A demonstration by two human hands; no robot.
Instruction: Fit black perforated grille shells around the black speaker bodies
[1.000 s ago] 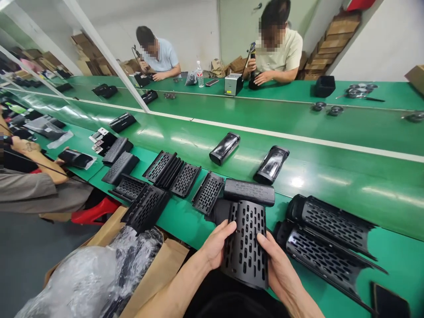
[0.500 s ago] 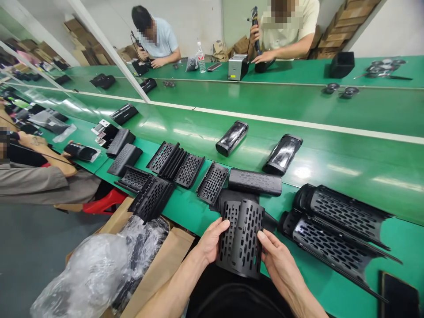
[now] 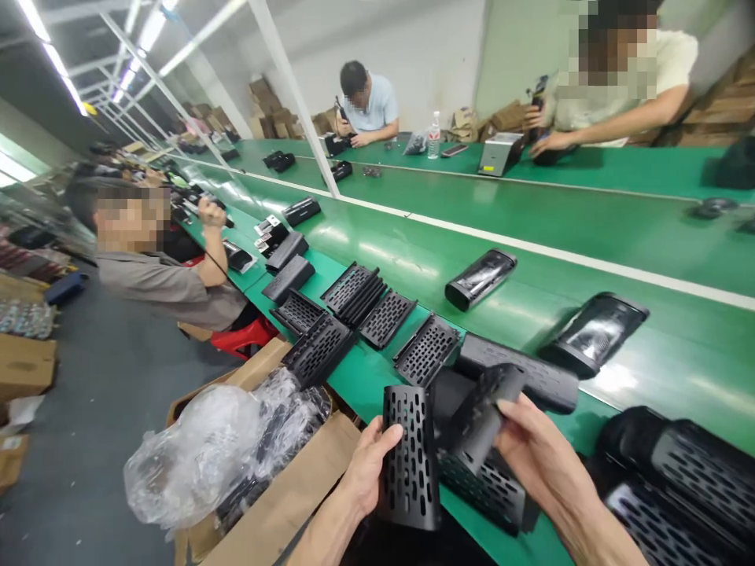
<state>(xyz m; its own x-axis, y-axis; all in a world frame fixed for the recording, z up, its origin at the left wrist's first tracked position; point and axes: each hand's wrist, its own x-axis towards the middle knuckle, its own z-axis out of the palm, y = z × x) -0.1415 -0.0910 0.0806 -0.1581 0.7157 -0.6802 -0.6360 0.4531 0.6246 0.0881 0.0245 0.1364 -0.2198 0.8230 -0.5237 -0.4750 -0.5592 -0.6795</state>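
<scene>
My left hand (image 3: 366, 470) grips a black curved grille panel with slotted holes (image 3: 410, 456) by its left edge, holding it upright near the table's front edge. My right hand (image 3: 539, 454) is closed on a second black grille piece (image 3: 480, 424), tilted and lifted away from the first. A further perforated panel (image 3: 484, 489) lies just below them on the green table (image 3: 377, 385). Behind sits a black speaker body (image 3: 519, 376). Several flat grilles (image 3: 383, 316) lie in a row to the left.
An open cardboard box (image 3: 277, 503) with a plastic bag of black parts (image 3: 206, 452) stands at lower left. Long perforated shells (image 3: 684, 479) lie at right. Two wrapped speakers (image 3: 479, 278) rest on the conveyor belt (image 3: 531, 220). One person sits at left, two across the line.
The single stack of grilles held in both hands has come apart: my right hand pulled one piece up and to the right, my left kept the other. The view swung left.
</scene>
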